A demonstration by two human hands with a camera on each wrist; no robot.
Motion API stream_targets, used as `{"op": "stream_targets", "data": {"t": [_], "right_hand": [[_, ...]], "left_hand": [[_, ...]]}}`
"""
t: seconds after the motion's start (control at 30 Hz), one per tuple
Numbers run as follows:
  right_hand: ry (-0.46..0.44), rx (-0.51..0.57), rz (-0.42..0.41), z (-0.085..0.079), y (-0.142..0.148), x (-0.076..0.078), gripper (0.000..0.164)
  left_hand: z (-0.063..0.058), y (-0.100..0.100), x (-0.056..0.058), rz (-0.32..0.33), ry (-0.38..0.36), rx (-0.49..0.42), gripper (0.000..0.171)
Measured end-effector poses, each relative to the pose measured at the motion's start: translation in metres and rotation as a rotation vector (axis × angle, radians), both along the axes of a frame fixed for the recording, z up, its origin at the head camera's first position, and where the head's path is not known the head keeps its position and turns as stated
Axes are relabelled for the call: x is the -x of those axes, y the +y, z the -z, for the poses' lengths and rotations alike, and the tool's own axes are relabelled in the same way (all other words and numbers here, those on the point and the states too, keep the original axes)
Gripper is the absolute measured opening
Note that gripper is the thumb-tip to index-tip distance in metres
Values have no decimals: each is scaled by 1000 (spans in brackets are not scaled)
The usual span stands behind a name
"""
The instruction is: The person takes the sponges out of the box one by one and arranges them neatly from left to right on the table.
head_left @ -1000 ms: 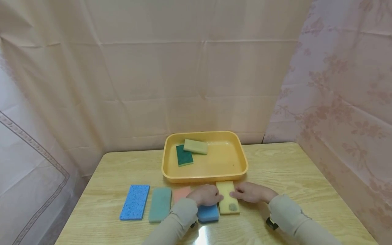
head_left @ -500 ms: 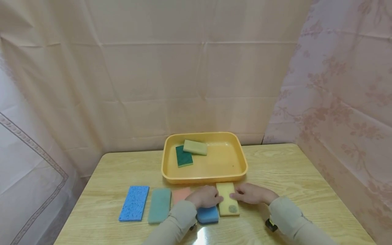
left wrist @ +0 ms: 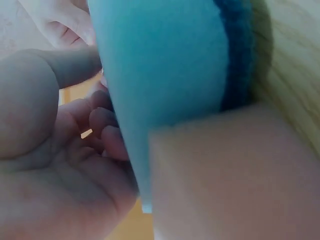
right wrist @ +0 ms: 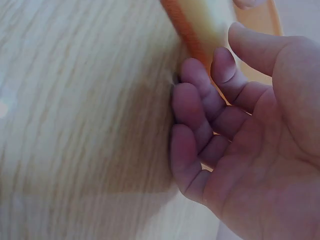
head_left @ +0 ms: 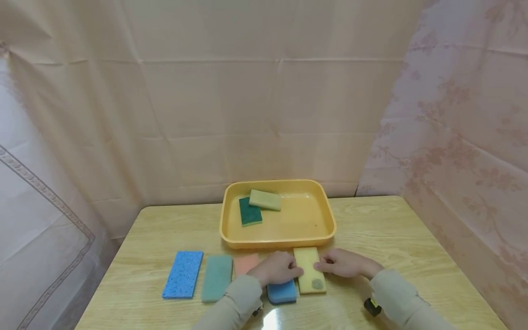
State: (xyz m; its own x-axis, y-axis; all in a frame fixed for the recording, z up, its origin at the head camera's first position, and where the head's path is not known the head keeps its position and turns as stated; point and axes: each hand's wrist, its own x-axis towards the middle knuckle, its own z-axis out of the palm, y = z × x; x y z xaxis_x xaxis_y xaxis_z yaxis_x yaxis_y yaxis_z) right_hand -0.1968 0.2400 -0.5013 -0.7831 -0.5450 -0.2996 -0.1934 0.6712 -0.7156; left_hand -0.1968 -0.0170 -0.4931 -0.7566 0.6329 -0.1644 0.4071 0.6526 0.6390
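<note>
A yellow sponge point(head_left: 307, 263) with a round grey mark near its front end lies flat on the table, just in front of the yellow tray. My left hand point(head_left: 279, 268) holds its left edge, thumb on top. From the opposite side my right hand point(head_left: 344, 263) grips the right edge with thumb and curled fingers. Under my left wrist sit a blue sponge point(head_left: 282, 292) and a pink sponge point(head_left: 246, 262), both partly covered. In the left wrist view the blue sponge point(left wrist: 165, 65) hides part of the left fingers. The right wrist view shows the yellow sponge's orange-looking side point(right wrist: 187, 35) beside the fingertips.
The yellow tray point(head_left: 278, 241) stands at the table's back, holding a dark green scouring sponge point(head_left: 250, 213) overlapped by a pale yellow sponge point(head_left: 265, 200). Left of the hands lie a grey-green sponge point(head_left: 217, 278) and a speckled blue sponge point(head_left: 183, 275). Curtains hang behind the table.
The head view has shifted slightly. Both hands stay at the edges of the yellow sponge, with barely any movement.
</note>
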Motion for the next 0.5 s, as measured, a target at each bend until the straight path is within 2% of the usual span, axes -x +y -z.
{"op": "stream_targets", "data": {"t": [0.17, 0.5], "right_hand": [[35, 52, -57, -5, 5, 1, 36], [66, 120, -116, -33, -2, 7, 23]], "left_hand": [[1, -5, 1, 30, 0, -60, 33], [-9, -13, 5, 48, -83, -151, 23]]}}
